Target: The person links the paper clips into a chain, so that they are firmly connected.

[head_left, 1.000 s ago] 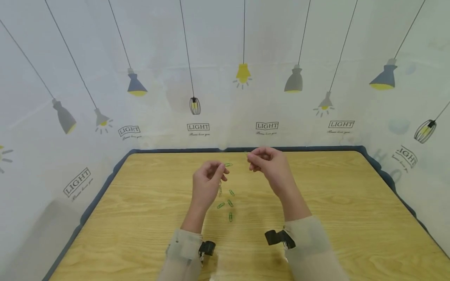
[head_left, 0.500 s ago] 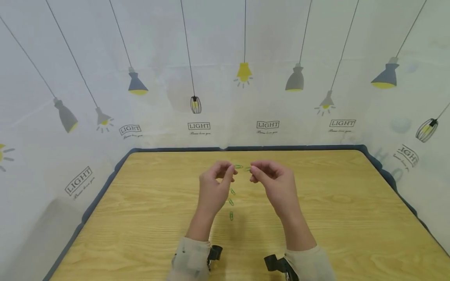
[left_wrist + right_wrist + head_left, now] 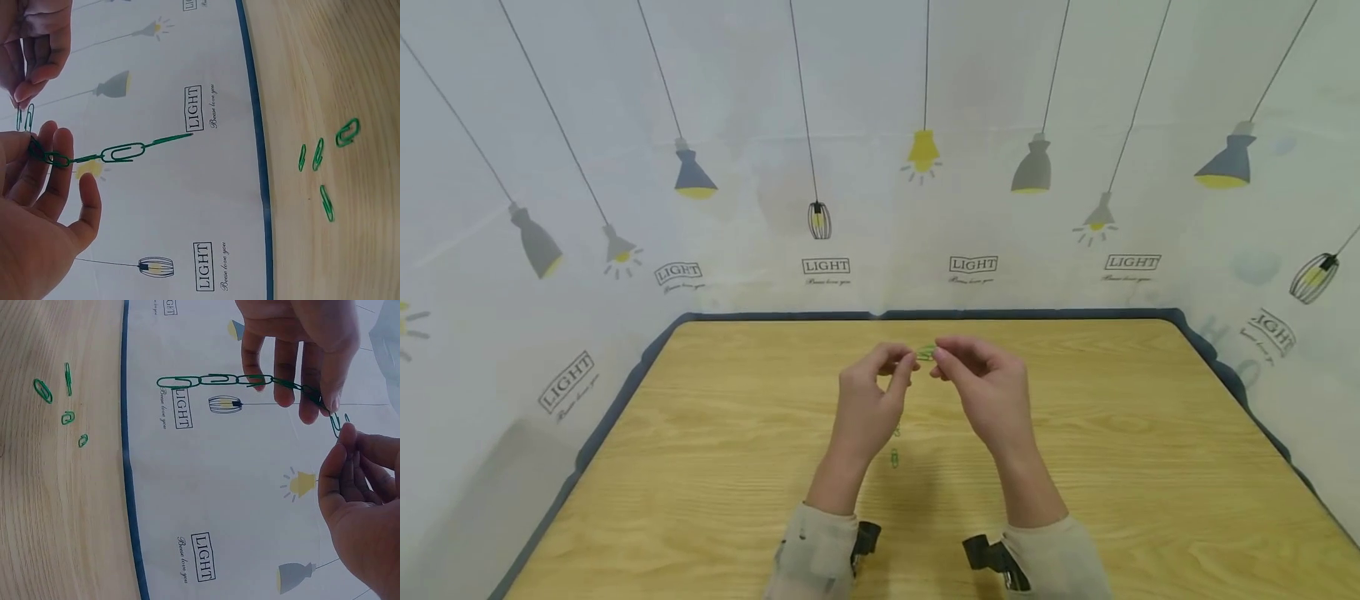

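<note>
My left hand (image 3: 868, 404) pinches the top of a chain of several linked green paper clips (image 3: 123, 150), which dangles from the fingers. At the chain's upper end, one clip (image 3: 30, 117) sticks out past the left fingertips toward the other hand. My right hand (image 3: 996, 392) pinches a single green paper clip (image 3: 19, 117) between thumb and fingertips. In the head view the two clips overlap in the small gap between the hands; whether they are hooked together I cannot tell. Both hands are raised over the table.
Several loose green paper clips (image 3: 347, 132) lie on the wooden table (image 3: 700, 467); in the head view the left hand and its chain partly hide them. A white wall covering (image 3: 880, 167) with printed lamps stands behind the table's dark far edge (image 3: 775, 316).
The hands have come together. My left hand moved right with the chain, and my right hand came down and nearer with its paper clip, which now overlaps the chain's end clip.
</note>
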`<state>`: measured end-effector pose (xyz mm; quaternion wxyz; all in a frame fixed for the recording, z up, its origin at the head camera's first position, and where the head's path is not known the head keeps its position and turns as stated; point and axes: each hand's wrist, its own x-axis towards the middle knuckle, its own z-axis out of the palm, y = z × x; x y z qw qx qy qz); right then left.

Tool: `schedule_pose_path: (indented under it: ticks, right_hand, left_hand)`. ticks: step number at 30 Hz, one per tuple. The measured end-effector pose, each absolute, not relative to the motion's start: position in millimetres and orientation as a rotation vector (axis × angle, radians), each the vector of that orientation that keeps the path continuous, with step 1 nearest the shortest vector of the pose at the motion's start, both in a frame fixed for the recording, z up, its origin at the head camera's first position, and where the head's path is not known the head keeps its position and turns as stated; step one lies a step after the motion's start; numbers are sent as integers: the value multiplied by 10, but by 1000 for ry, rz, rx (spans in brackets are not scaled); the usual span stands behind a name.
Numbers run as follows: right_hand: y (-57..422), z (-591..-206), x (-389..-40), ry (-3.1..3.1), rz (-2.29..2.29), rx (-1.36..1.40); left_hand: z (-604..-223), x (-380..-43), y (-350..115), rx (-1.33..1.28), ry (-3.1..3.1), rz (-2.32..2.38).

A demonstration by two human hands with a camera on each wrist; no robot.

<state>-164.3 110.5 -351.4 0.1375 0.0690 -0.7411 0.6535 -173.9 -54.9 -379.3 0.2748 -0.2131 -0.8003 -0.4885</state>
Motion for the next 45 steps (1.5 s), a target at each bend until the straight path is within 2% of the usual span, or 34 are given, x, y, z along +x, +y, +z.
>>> schedule_pose_path:
  ticks: [23,45]
  right_hand:
    - [1087,-3491,-1731,-2232,1835,192]
    - [1038,-3532,-1748,-2273,1880,142]
  left_hand:
    - [-3722,-1792,-561,-552,-2169,-1307]
    - [-3808,-1811,-618,-540,-2138,-1300]
